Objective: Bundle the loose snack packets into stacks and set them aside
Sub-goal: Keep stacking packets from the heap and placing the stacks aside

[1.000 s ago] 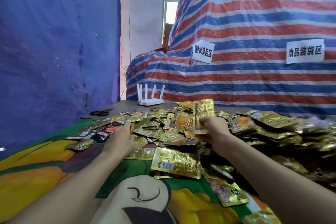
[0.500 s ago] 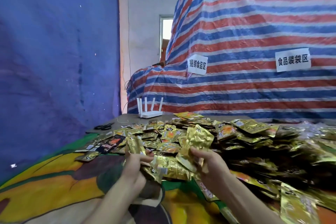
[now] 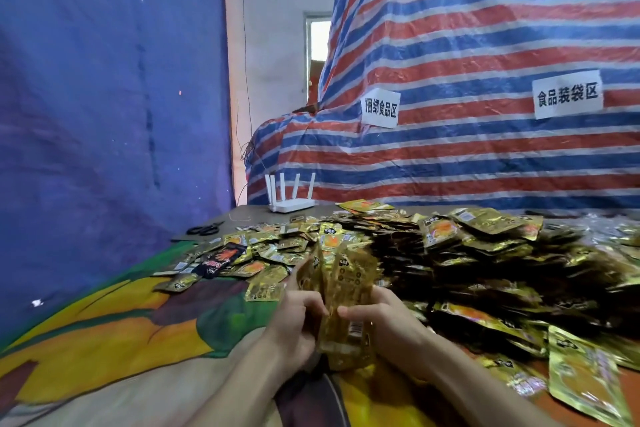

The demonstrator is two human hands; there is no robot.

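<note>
Packets in a small upright stack (image 3: 341,302) sit between my two hands near the front edge of the table, just this side of the big loose heap (image 3: 485,270). My left hand (image 3: 294,326) has its fingers curled in against the stack's left face, and my right hand (image 3: 384,319) clamps the other face with the thumb pressing across near a barcode; both are closed on the bundle, squaring it. The top of the stack is motion-blurred, so I cannot tell how many packets it holds or how well the edges line up. My worry is the foil: these sachets look slick and puffy, and if I squeeze unevenly the middle ones could shoot out and fan back into the heap, which lies right beside my right wrist. A loose golden packet (image 3: 585,378) at the right front corner is close enough that my forearm might sweep it off the patterned cloth (image 3: 104,340). I see no band or tie in either hand, so I judge the bundle would spring apart if I let go now. Scissors (image 3: 206,229) and a white router (image 3: 292,199) rest at the far left edge, well clear.
</note>
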